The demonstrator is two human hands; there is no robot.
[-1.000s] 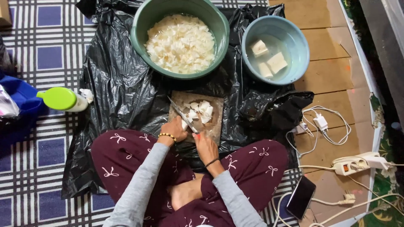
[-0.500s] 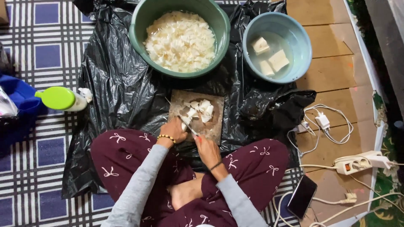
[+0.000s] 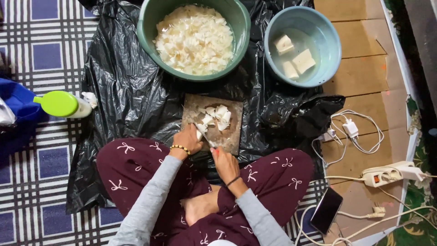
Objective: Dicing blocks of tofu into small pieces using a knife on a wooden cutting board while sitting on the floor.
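Observation:
A wooden cutting board lies on a black plastic sheet in front of my crossed legs. Chopped white pieces sit on it. My left hand pinches a white piece at the board's near left corner. My right hand grips a knife whose blade slants up-left beside that piece. Beyond the board stands a large green bowl full of cut white pieces. A blue bowl to its right holds water and three white blocks.
A green-capped bottle and a blue cloth lie on the checked mat at left. On the wooden floor at right are a white charger, a power strip, loose cables and a dark phone.
Both hands have drawn slightly back to the board's near edge. The knife blade has come off the pile and now rests beside the piece under my left fingers.

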